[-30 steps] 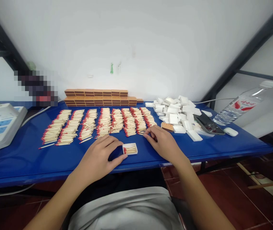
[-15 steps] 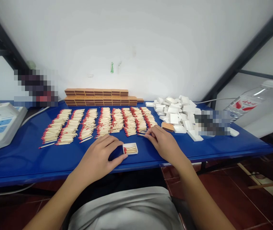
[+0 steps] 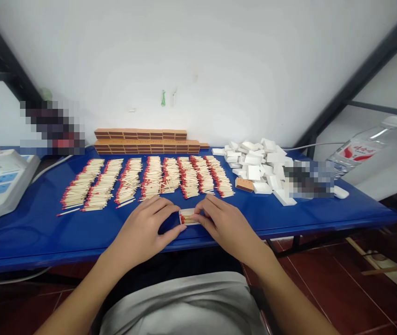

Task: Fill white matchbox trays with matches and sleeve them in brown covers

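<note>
A small white tray (image 3: pixel 181 211) with red-headed matches (image 3: pixel 186 218) in it lies near the front edge of the blue table. My left hand (image 3: pixel 149 226) grips its left end between thumb and fingers. Over the tray's right part, my right hand (image 3: pixel 223 223) has its thumb and fingertips pinched together at the matches; what the fingertips hold is too small to make out. Beyond my hands, several rows of loose matches (image 3: pixel 151 174) lie on the table. One brown matchbox (image 3: pixel 244 185) lies to the right of them.
Brown matchboxes (image 3: pixel 146 146) are stacked by the wall. A heap of white trays (image 3: pixel 254 172) covers the right side of the blue table (image 3: pixel 80 232). On the far left is a power strip (image 3: pixel 6 186); a plastic bottle (image 3: pixel 362 144) leans at the right.
My right hand has moved left from the front end of the rightmost match row to the white tray. My left hand has stayed at the tray's left end.
</note>
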`<move>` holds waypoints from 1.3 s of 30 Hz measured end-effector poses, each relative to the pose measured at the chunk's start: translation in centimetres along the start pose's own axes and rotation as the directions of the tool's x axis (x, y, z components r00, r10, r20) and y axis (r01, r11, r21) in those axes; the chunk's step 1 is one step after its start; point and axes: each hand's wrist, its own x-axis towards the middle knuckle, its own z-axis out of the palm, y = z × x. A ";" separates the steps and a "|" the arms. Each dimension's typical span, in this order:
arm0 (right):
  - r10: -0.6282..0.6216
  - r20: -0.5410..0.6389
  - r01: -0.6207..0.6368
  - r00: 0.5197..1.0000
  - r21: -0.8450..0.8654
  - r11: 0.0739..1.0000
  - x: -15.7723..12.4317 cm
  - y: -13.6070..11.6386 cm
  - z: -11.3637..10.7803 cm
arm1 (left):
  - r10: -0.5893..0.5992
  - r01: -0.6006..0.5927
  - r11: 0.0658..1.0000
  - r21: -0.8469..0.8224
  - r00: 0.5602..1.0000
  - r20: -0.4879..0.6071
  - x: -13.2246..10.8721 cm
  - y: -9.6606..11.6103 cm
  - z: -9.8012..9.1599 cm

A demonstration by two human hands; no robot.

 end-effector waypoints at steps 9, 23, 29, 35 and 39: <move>0.104 -0.121 -0.089 0.987 0.123 0.988 0.3 2.4 -1.0 | -0.004 0.004 1.000 0.004 1.000 -0.009 -0.1 -0.1 0.0; 0.069 -0.032 -0.068 0.997 0.041 0.997 1.8 3.5 0.3 | 0.007 -0.006 1.000 0.008 1.000 -0.017 -0.1 0.0 0.1; 0.100 -0.044 -0.096 0.994 0.078 0.992 1.8 3.6 0.5 | 0.009 -0.009 1.000 0.000 1.000 -0.019 -0.1 -0.2 0.1; 0.094 -0.038 -0.090 0.995 0.085 0.992 1.7 3.8 0.5 | 0.008 -0.008 1.000 0.005 1.000 -0.018 -0.2 -0.1 0.1; 0.119 -0.031 -0.116 0.992 0.094 0.989 1.7 3.7 0.4 | 0.007 -0.007 1.000 0.003 1.000 -0.014 -0.1 -0.1 0.1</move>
